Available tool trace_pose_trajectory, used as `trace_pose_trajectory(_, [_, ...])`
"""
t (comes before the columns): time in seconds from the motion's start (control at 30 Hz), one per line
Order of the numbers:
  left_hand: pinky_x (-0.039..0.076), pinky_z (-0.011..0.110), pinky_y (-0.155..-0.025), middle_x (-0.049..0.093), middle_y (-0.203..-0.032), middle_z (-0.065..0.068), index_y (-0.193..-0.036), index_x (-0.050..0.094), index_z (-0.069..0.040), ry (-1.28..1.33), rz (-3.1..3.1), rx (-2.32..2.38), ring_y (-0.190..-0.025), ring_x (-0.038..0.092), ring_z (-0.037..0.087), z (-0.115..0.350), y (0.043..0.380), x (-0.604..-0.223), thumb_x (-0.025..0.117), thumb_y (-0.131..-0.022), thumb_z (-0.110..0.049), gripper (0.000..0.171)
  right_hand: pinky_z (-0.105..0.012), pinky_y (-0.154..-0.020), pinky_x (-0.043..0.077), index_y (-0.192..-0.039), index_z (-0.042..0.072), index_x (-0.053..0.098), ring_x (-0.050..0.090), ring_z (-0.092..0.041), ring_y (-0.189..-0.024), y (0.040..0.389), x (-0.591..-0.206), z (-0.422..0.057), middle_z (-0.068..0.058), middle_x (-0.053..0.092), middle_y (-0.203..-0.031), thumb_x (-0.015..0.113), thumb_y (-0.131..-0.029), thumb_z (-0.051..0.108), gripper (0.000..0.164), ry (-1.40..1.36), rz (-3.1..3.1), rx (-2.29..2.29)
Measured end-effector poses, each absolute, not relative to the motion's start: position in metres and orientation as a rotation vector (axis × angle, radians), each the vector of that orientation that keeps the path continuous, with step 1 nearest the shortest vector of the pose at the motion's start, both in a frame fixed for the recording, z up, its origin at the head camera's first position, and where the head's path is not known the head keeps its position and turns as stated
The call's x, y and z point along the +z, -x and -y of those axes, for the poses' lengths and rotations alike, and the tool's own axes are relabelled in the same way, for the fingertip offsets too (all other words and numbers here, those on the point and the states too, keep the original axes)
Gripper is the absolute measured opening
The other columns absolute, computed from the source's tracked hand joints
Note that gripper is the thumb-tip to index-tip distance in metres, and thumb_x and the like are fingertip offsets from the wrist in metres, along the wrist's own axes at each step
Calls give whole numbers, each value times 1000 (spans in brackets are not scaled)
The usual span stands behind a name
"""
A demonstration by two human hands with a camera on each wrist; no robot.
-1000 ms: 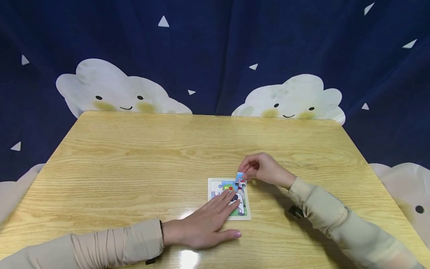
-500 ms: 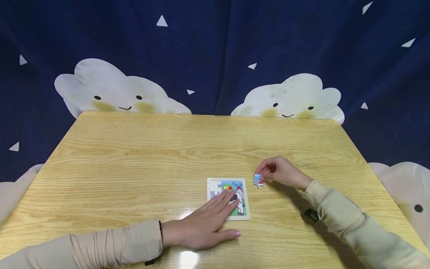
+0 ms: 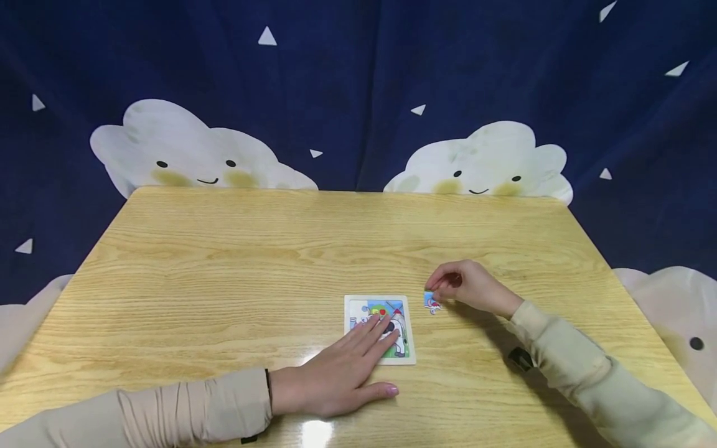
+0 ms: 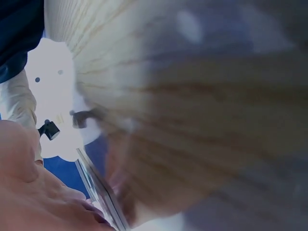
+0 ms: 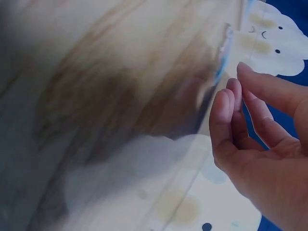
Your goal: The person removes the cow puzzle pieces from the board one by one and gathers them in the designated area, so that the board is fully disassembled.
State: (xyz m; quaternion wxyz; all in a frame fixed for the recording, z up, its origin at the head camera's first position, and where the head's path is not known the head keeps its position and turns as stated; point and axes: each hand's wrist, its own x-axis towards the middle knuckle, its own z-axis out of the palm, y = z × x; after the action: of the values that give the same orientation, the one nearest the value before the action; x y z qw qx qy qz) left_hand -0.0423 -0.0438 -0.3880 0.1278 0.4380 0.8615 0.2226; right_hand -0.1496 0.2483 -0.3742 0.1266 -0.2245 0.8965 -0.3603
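Note:
My left hand (image 3: 342,373) lies flat with straight fingers over a small square jigsaw puzzle (image 3: 411,348) in a pale frame. Its picture has a cow, green grass and a red-roofed windmill; the fingers hide the middle, and the upper left shows a white patch. In the left wrist view, the puzzle's frame edge (image 4: 102,192) runs beside the hand. To the right of the frame, a blue puzzle piece (image 3: 431,303) with red and white print lies on the table. My right hand (image 3: 465,286) is just above it, fingers bent, the fingertips beside the piece with nothing between them.
The wooden table (image 3: 224,267) stretches out to a dark blue curtain (image 3: 336,74) printed with smiling clouds. Both forearms reach in from the near side, and a dark strap device (image 3: 521,359) sits under the right sleeve.
My right hand has moved right, carrying the puzzle piece away from the frame's upper right corner, and has let it down on the table. My left hand has stayed on the puzzle.

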Motion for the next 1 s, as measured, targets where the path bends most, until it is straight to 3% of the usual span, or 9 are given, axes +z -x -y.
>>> trace_pose_trajectory(0.5, [13, 44, -118, 3, -163, 15, -157, 17, -7, -1296, -2424, 660, -149, -2, 24, 24, 44, -389, 28, -103, -57, 75, -27, -72, 56, -99, -5, 70, 70, -20, -83, 136, -367, -188, -13, 73, -92, 67, -87, -9, 13, 857, -2422, -1194])
trace_pose_trajectory(0.83, [12, 41, -119, 4, -163, 16, -156, 21, -4, -1311, -2435, 602, -149, -2, 23, 23, 47, -389, 27, -102, -58, 76, -26, -70, 54, -98, -3, 70, 67, -13, -80, 136, -371, -167, -8, 73, -90, 66, -87, -9, 13, 917, -2479, -1091])
trace_pose_trajectory(1.0, [7, 40, -119, -3, -163, 13, -157, 18, -5, -1274, -2378, 629, -149, -7, 21, 24, 50, -389, 28, -101, -60, 79, -24, -69, 54, -97, 1, 71, 66, -9, -77, 137, -371, -160, -5, 73, -89, 63, -87, -8, 15, 951, -2536, -1028])
